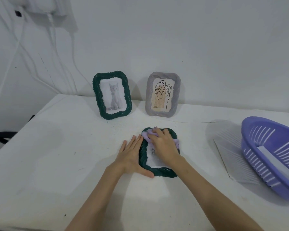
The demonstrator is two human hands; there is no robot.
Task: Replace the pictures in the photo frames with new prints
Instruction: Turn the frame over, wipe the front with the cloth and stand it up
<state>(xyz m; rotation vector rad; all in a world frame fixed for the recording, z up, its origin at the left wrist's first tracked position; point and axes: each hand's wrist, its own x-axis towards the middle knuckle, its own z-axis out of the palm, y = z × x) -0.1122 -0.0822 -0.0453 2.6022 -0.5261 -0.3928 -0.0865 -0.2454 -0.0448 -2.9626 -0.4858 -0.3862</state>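
The right hand (163,144) is pressing a lilac cloth (148,133) onto the flat-lying green frame (145,162) while the left hand (132,157), fingers spread, is steadying it on the table (57,164) — probably mid-task. A cat frame (112,95) and a leaf frame (163,95) are standing behind.

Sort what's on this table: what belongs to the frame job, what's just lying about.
In the job: flat green frame, purple cloth, left hand, right hand, cat frame, leaf frame.

Lying about: purple basket, wall cables.

Head view, down onto near table (57,164)
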